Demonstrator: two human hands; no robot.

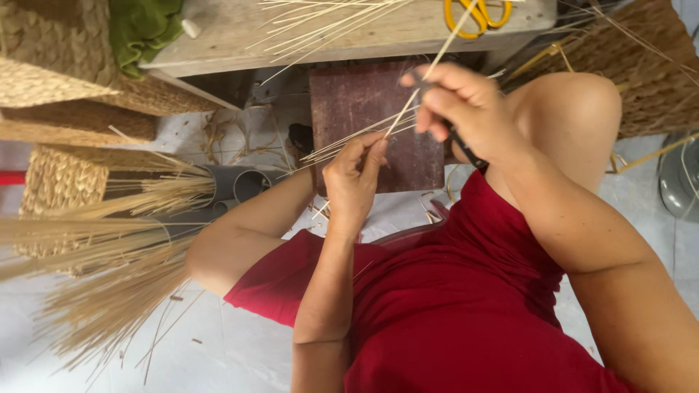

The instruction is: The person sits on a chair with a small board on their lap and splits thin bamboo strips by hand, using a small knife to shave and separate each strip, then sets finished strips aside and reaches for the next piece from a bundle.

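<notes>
Head view: the only view; it looks down on a seated person in a red garment, both hands raised over the lap.
Left hand (354,177): fingers pinched on the near ends of a small sheaf of thin pale splints (342,144), which fan out to the left from the fingertips.
Right hand (459,102): closed around a dark-handled tool (466,149) and one long splint (429,73), which runs up and right from between the two hands.
Where the splint lies: it crosses the right fingers and meets the left fingertips, so both hands touch it.
Done, by my reading: loose cut splints (320,22) lie on the wooden bench (408,33), beside yellow-handled scissors (477,14).
Left, by my reading: a large bundle of raw straw (109,247) at the left looks unworked, so most of the material remains.
Around: woven baskets (58,51), grey pipes (244,185), a dark board (371,109).
</notes>
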